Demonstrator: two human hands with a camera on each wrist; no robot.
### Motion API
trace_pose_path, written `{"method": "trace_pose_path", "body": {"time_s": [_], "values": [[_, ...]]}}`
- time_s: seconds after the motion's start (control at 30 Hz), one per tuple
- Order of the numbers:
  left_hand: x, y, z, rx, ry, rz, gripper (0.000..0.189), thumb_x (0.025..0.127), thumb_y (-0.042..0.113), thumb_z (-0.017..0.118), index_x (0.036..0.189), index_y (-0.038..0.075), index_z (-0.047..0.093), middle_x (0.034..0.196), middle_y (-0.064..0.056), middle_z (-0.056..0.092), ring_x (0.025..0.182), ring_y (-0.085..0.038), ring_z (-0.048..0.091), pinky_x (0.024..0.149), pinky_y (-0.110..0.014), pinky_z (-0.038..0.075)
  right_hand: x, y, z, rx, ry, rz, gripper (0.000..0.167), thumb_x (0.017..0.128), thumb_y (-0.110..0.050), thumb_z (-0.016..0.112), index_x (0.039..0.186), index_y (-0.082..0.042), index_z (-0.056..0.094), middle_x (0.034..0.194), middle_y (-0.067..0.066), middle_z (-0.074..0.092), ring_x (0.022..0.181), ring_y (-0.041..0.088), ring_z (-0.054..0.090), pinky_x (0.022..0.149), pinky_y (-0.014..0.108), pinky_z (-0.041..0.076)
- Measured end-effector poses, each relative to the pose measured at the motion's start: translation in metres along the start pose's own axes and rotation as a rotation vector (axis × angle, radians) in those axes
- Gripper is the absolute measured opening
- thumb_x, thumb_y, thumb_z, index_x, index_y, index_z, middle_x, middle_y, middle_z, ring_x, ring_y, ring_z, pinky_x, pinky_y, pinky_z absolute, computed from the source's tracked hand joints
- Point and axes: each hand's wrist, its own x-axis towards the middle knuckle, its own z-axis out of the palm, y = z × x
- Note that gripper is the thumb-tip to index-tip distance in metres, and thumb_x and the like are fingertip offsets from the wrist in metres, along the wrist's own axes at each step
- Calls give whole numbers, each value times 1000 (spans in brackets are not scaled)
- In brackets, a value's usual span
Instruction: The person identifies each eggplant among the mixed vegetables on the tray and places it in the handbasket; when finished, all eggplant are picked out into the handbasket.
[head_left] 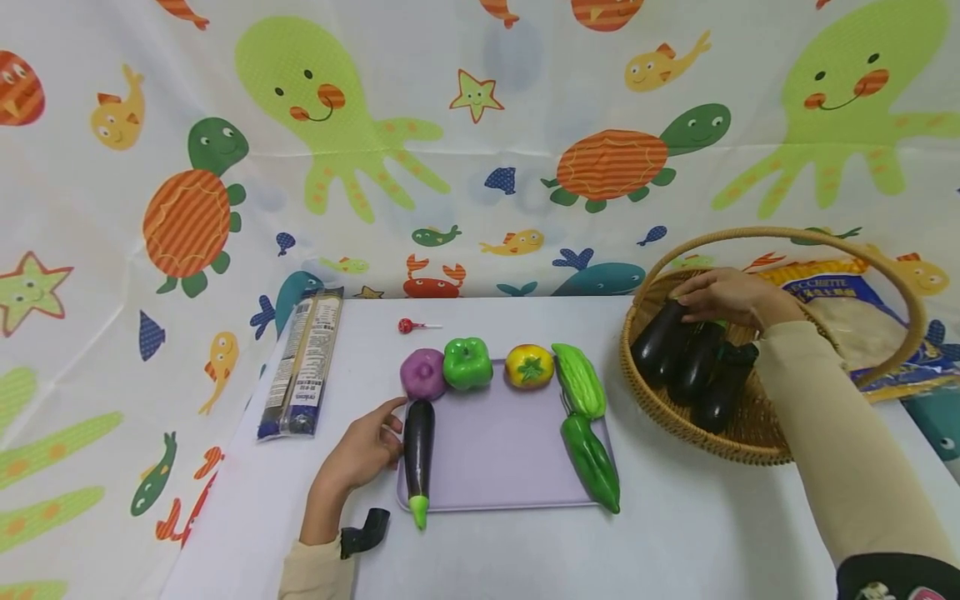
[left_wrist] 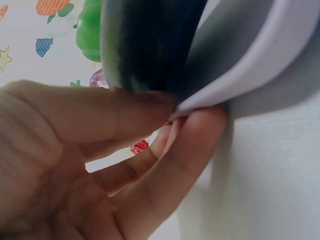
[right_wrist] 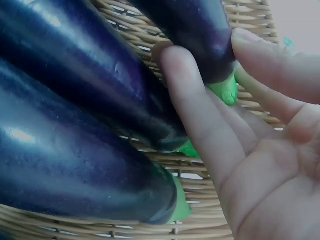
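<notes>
At the lavender tray's [head_left: 510, 506] left edge, my left hand [head_left: 360, 454] pinches the rim [left_wrist: 255, 65] between thumb and fingers. Its thumb lies against an eggplant [head_left: 418, 450], which lies lengthwise along that edge, green end toward me. My right hand [head_left: 738, 297] reaches into a wicker basket [head_left: 637, 387] at the right. There its thumb and fingers grip the stem end of a dark eggplant [right_wrist: 200, 35]. Two more eggplants, one nearer [right_wrist: 100, 75] and one lower [right_wrist: 75, 155] in the right wrist view, lie beside it in the basket.
Round the tray's edges lie a purple onion [head_left: 423, 373], a green bell pepper [head_left: 468, 363], a yellow-red round fruit or vegetable [head_left: 529, 367], a bumpy green gourd [head_left: 581, 381] and a green pepper [head_left: 591, 464]. A lollipop [head_left: 407, 326], long packet [head_left: 302, 364] and blue-yellow bag [head_left: 862, 317] lie farther out.
</notes>
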Motion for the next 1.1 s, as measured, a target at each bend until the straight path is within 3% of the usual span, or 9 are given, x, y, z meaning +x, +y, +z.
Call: {"method": "trace_pose_path", "body": {"time_s": [0.2, 0.37, 0.6, 0.8, 1.0, 1.1], "values": [[0, 1, 0, -4, -1, 2, 77, 76, -21, 51, 150, -1, 45, 105, -14, 57, 73, -19, 61, 61, -34, 55, -3, 1, 3, 32, 20, -9, 44, 105, -6, 51, 142, 17, 42, 144, 26, 41, 98, 9, 66, 96, 38, 55], [1, 0, 0, -5, -1, 1, 77, 77, -21, 51, 150, -1, 45, 105, -14, 57, 72, -20, 60, 60, -34, 55, -4, -4, 2, -32, 27, -11, 43, 105, -8, 51, 141, 16, 44, 134, 20, 50, 98, 11, 66, 94, 39, 56], [0, 0, 0, -3, 2, 3, 76, 78, -21, 50, 150, 0, 45, 104, -14, 57, 74, -20, 60, 61, -34, 54, -11, -17, 7, -195, 48, 9, 48, 104, -17, 57, 139, 14, 47, 133, 27, 50, 102, 21, 65, 92, 40, 57], [0, -2, 0, 6, -2, 6, 76, 78, -21, 51, 150, 0, 45, 105, -13, 57, 75, -19, 60, 61, -34, 55, -13, -20, 10, -309, 76, 10, 40, 104, -12, 54, 133, 15, 53, 132, 35, 53, 106, 35, 66, 90, 47, 58], [-1, -2, 0, 7, -3, 8, 77, 77, -21, 51, 150, 0, 45, 104, -14, 57, 75, -19, 59, 61, -34, 55, -15, -28, 14, -425, 119, -17, 32, 102, -6, 53, 121, 19, 58, 125, 40, 52, 95, 38, 69, 79, 47, 61], [-2, -2, 0, 9, -5, 6, 77, 77, -21, 51, 150, 1, 45, 105, -14, 57, 73, -20, 60, 60, -34, 54, -19, -33, 16, -471, 131, -25, 34, 101, -6, 54, 123, 20, 57, 125, 41, 52, 91, 38, 70, 77, 46, 61]]}}
